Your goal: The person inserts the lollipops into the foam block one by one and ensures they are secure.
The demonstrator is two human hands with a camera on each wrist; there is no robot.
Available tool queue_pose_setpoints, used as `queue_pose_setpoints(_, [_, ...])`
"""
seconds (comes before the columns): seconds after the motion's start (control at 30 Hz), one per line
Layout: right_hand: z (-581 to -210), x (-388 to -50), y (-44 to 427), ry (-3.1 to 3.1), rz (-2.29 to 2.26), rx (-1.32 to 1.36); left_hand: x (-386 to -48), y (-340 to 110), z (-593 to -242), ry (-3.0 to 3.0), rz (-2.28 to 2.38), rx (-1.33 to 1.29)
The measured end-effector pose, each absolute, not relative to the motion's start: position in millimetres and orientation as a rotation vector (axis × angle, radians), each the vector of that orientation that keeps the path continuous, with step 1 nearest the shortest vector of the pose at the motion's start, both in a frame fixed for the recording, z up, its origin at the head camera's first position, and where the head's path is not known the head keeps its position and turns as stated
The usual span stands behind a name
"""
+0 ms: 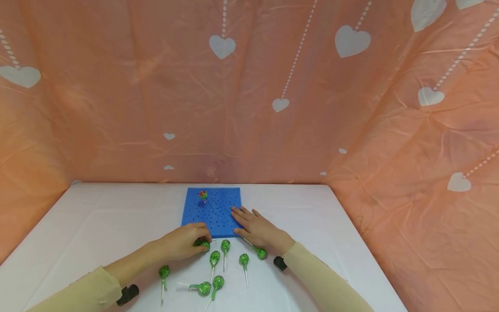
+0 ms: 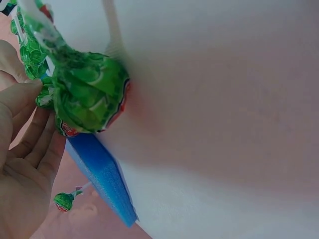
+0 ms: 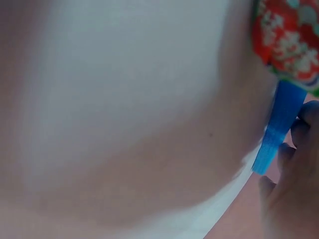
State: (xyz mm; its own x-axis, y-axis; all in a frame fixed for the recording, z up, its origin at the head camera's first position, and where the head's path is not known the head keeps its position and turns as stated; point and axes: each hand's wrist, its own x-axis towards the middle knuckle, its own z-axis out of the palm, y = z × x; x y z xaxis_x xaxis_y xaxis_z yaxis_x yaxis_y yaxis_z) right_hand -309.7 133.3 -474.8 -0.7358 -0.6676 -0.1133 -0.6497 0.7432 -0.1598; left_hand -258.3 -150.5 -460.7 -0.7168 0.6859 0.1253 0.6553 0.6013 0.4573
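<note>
A blue foam board dotted with small holes lies on the white table, and one lollipop stands upright in its far left part. At the board's front left edge, my left hand pinches a green-wrapped lollipop between thumb and fingers. In the left wrist view the thumb touches the held lollipop's wrapper, partly hidden behind a nearer lollipop. My right hand rests with spread, straight fingers on the board's right front corner. Beside its wrist lies another lollipop.
Several green lollipops lie loose before the board, among them one upper middle, one at right and one at far left. The white table meets an orange heart-patterned curtain behind and at both sides.
</note>
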Motion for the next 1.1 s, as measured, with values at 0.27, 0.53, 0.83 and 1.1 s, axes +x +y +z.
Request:
queue_pose_setpoints(0.27, [-476, -310, 136, 2.755, -0.16, -1.048, -259, -149, -465, 2.717, 0.812, 1.17])
queue_pose_setpoints(0.53, [-476, -310, 136, 2.753, -0.146, -1.051, -257, -149, -462, 2.726, 0.923, 1.101])
queue_pose_setpoints(0.83, [-477, -310, 137, 2.766, -0.13, -1.068, -255, -151, -460, 2.749, 1.072, 1.028])
queue_pose_setpoints(1.1, [-475, -310, 136, 2.762, -0.098, -1.069, -257, -155, -454, 2.8, 1.167, 1.06])
